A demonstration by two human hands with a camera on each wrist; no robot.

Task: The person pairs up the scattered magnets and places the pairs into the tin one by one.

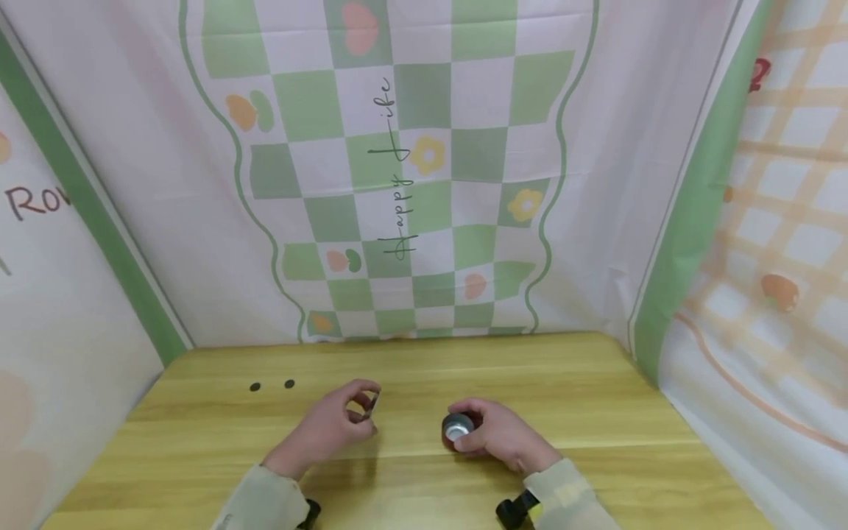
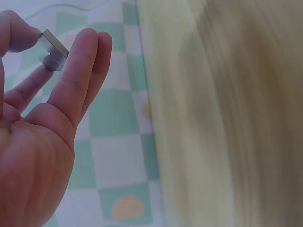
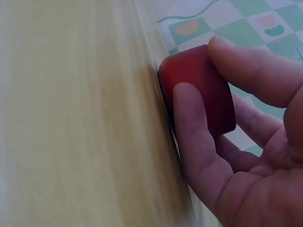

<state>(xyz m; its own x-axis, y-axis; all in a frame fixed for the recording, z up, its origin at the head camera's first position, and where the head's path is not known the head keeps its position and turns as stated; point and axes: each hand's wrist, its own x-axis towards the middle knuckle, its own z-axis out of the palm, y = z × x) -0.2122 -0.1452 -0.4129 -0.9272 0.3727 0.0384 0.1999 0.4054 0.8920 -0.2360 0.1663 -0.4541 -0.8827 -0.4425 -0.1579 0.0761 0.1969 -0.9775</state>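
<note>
My left hand pinches a small, thin, silvery metal piece between thumb and fingertips, raised over the table left of centre. In the left wrist view the metal piece has a straight-edged flat side and a rounded part beneath, partly covered by the fingers. To the right, my right hand grips a short round red piece on its side wall, low at the table. From the head view, the silver metal face of this piece points up, with a dark rim around it.
Two small flat black discs lie side by side on the wooden table, beyond the left hand. A checked cloth hangs behind the table's far edge. More cloth panels flank both sides.
</note>
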